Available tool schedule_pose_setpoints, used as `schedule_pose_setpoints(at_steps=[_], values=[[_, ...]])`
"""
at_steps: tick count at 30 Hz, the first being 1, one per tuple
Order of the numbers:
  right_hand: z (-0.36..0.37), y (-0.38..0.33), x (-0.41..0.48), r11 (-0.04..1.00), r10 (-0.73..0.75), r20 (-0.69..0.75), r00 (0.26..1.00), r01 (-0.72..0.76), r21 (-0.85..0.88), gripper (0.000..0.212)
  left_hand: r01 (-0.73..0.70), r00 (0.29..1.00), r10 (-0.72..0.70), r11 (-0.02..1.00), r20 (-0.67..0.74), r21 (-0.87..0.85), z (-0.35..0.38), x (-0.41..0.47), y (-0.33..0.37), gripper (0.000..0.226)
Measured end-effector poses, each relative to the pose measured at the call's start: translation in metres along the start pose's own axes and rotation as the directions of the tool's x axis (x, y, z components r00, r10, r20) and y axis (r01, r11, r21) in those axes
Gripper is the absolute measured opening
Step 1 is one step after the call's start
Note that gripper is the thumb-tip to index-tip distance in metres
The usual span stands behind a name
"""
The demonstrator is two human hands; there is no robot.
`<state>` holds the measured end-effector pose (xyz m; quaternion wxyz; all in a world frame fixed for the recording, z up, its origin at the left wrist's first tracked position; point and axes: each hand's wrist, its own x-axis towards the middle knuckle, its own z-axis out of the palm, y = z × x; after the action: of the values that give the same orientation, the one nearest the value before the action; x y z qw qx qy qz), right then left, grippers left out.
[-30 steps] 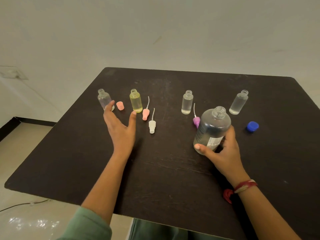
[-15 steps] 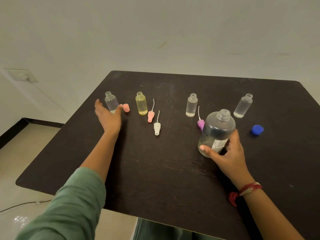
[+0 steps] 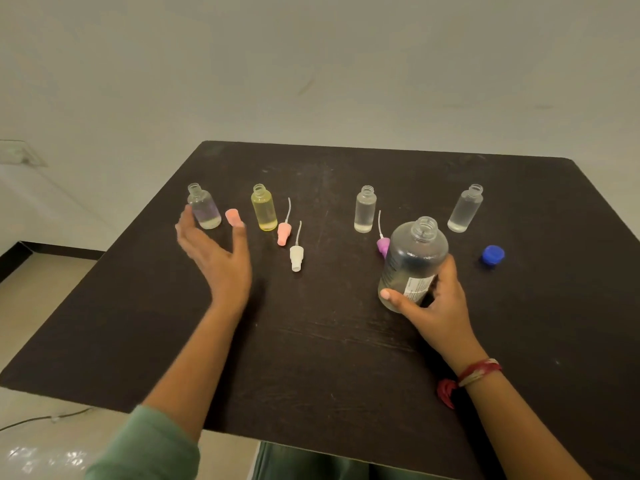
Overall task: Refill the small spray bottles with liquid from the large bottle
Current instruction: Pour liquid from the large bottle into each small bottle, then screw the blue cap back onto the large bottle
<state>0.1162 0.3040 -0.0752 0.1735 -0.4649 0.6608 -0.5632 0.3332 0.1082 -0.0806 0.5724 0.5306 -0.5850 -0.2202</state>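
- right hand (image 3: pixel 440 306) grips large clear uncapped plastic bottle (image 3: pixel 414 261)
- left hand (image 3: pixel 214 254) open, just short of small clear open-necked bottle (image 3: pixel 204 210)
- risk: clumsy grab topples it, spilling

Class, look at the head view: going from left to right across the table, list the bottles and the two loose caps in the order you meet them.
leftmost small bottle → pink cap → yellow small bottle → middle clear small bottle → large bottle → rightmost small bottle → blue cap
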Motion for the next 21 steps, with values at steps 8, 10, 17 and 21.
schedule_pose_setpoints(at_steps=[8, 10, 17, 21], values=[[-0.004, 0.003, -0.003, 0.999, -0.03, -0.038, 0.999, 0.031, 0.03, 0.07, -0.074, 0.853, 0.244, 0.932, 0.462, -0.356, 0.037, -0.136, 0.076, 0.064], [-0.01, 0.005, -0.005, 0.999, -0.013, -0.042, 0.999, 0.015, 0.046, 0.066, -0.016, 0.794, 0.243, 0.925, 0.558, -0.379, 0.047, -0.15, 0.088, 0.067], [-0.025, 0.007, -0.007, 0.996, 0.047, 0.03, 0.998, -0.05, 0.077, 0.071, 0.078, 0.684, 0.209, 0.932, 0.699, -0.355, 0.064, -0.157, 0.102, 0.076], [-0.043, 0.012, -0.008, 0.989, 0.119, 0.287, 0.95, -0.139, 0.051, 0.089, 0.103, 0.647, 0.164, 0.949, 0.744, -0.299, 0.069, -0.154, 0.1, 0.078]])
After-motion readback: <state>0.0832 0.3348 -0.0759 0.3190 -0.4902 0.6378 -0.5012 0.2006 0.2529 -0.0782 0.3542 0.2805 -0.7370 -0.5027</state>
